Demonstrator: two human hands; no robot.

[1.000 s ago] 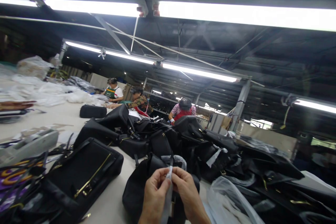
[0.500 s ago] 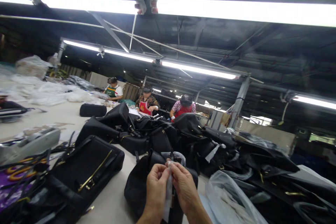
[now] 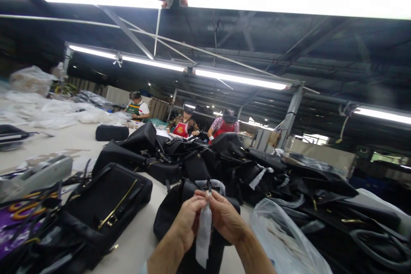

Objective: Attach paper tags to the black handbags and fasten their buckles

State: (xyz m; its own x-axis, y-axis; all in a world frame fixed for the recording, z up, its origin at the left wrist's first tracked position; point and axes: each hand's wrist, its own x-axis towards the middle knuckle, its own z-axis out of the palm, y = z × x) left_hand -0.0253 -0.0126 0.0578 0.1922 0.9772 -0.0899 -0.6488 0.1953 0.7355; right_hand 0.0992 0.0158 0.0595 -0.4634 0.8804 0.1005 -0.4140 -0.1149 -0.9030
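A strip of white tissue-like wrapping (image 3: pixel 203 235) hangs down between my hands in front of a black handbag (image 3: pixel 167 218). My left hand (image 3: pixel 189 216) is closed, its thumb and fingers pinching the top of the strip. Close beside it, my right hand (image 3: pixel 226 216) pinches the same spot, where the strip meets a dark strap of the bag. The fingertips of both hands nearly touch. Part of the bag is hidden behind my hands, and its handle above them looks wrapped in pale film.
A black bag with a gold zip (image 3: pixel 118 203) lies at left, near orange-handled scissors (image 3: pixel 27 207) and a grey tool (image 3: pixel 48 175). Several black bags (image 3: pixel 197 167) are heaped ahead. A clear plastic bag (image 3: pixel 282 235) stands at right. Co-workers (image 3: pixel 183 126) are across the table.
My hands have shifted slightly and spread at the wrists, and more of the white strip now shows hanging between them. The camera view has tilted a little downward.
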